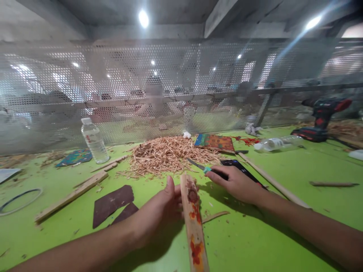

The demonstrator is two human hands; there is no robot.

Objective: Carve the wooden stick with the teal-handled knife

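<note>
My left hand (pixel 159 207) holds a flat wooden strip (pixel 190 223), its fingers passing behind the strip and the thumb raised beside it. Red and orange paint and a dark knot mark the strip's face; its near end runs out of view at the bottom. In my right hand (pixel 239 184) is a carving knife (pixel 198 165) with green at the handle's front. Its blade points up and left, apart from the strip. Under and beyond that hand lies a black phone (pixel 241 170). Brown sandpaper pieces (pixel 113 202) lie left of my left hand.
Wood shavings (pixel 167 155) are heaped ahead, beside a painted board (pixel 215 142). A water bottle (pixel 95 141) stands left, near a wooden stick (pixel 70 196). Rightward are a round rod (pixel 273 180), a lying bottle (pixel 279 143) and a cordless drill (pixel 321 117). Perforated mesh (pixel 176 75) borders the back.
</note>
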